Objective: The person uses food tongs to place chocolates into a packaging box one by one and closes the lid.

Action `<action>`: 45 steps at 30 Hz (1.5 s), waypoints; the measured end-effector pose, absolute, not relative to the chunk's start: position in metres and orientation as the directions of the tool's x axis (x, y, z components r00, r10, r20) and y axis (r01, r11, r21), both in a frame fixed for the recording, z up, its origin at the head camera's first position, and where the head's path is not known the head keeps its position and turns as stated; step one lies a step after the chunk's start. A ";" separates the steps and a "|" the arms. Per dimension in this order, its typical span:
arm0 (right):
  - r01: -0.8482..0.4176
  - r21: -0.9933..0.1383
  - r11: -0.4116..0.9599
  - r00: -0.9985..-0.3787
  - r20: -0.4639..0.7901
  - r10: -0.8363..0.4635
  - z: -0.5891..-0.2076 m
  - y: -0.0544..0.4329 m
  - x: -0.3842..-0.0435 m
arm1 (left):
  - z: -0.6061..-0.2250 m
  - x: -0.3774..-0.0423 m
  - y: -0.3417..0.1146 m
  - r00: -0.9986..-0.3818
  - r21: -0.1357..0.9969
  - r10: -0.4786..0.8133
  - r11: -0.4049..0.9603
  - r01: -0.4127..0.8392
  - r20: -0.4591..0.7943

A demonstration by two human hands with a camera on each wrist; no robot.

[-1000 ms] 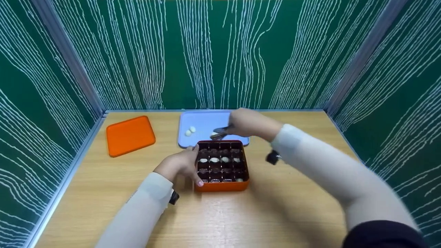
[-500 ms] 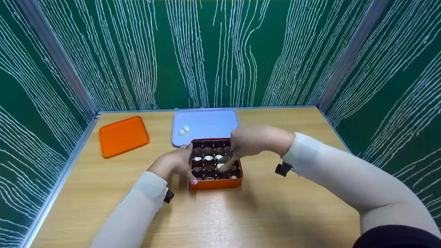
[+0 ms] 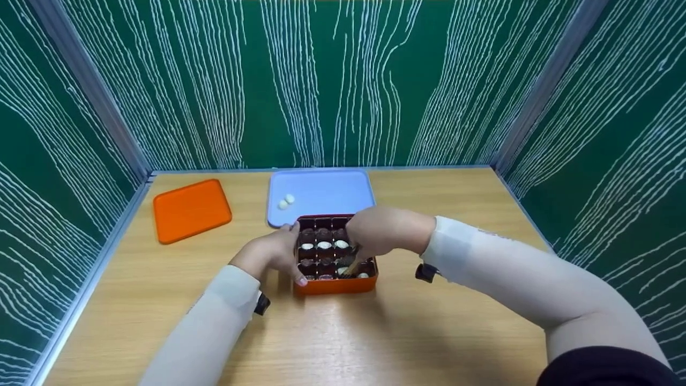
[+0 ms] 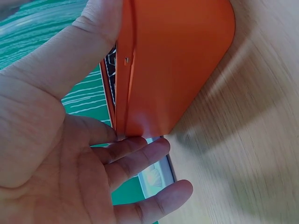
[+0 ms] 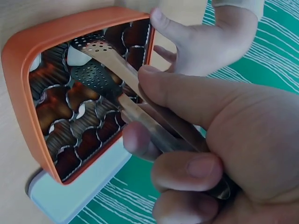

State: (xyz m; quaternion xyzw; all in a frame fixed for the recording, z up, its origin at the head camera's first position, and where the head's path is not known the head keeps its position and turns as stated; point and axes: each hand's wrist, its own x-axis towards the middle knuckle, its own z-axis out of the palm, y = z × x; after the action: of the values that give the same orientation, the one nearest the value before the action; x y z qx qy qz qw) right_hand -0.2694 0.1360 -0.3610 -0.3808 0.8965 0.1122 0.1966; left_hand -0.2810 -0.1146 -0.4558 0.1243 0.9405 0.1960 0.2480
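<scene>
An orange box [image 3: 335,287] with a dark divided insert stands on the table. White oval pieces [image 3: 324,245] sit in a row of its compartments, and another white piece lies in the near right corner. My left hand [image 3: 273,252] grips the box's left side, thumb at the near edge and fingertips at the far corner. My right hand [image 3: 383,230] holds metal tongs [image 5: 114,63] with perforated ends, reaching down into the nearest row. Between those ends shows a white piece [image 5: 77,57], inside the box; whether it touches the compartment's bottom is hidden.
Behind the box lies a light blue tray [image 3: 332,193] with two white pieces [image 3: 286,201] at its left. An orange lid-like tray [image 3: 192,212] lies at the table's back left. Green panels with white streaks [image 3: 321,80] enclose the back and sides.
The tongs have come from the blue tray into the box with a white piece, then moved nearer, down to the front row. My left hand stays on the box.
</scene>
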 end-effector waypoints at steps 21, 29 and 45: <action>-0.714 0.095 0.694 -0.632 -0.512 -0.581 -0.348 0.119 -0.271 | -0.454 -0.281 -0.118 -0.848 0.447 0.326 0.886 0.120 -0.418; -0.579 -0.076 0.811 -0.699 -0.465 -0.543 -0.318 0.128 -0.302 | -0.455 -0.280 -0.117 -0.852 0.459 0.318 0.882 0.104 -0.417; -0.245 -0.348 0.905 -0.945 -0.124 -0.303 -0.414 0.063 -0.409 | -0.456 -0.284 -0.114 -0.855 0.459 0.312 0.883 0.100 -0.414</action>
State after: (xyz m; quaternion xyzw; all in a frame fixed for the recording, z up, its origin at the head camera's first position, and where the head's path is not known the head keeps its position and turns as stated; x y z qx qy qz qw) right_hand -0.4088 0.0631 -0.4140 -0.1411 0.9720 -0.1662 0.0878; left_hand -0.2838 -0.1139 -0.4556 0.1097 0.9386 0.2156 0.2459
